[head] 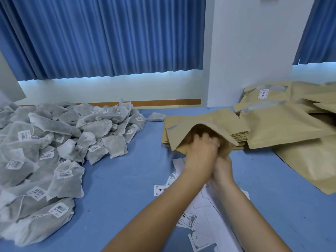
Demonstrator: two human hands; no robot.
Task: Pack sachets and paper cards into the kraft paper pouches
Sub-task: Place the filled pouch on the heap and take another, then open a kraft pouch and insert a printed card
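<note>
Reaching into the kraft paper pouch (209, 122) on the pouch stack (240, 137) with the left hand (200, 151), hiding that grip so cannot tell, pinching the bottom lip with the right hand (222, 168), risking ripping the paper by shoving too hard.

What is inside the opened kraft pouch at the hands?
The left hand reaches into the open pouch, whose lower edge the right hand grips. Only dark interior shows past the fingers; any contents are hidden by hand and paper.
</note>
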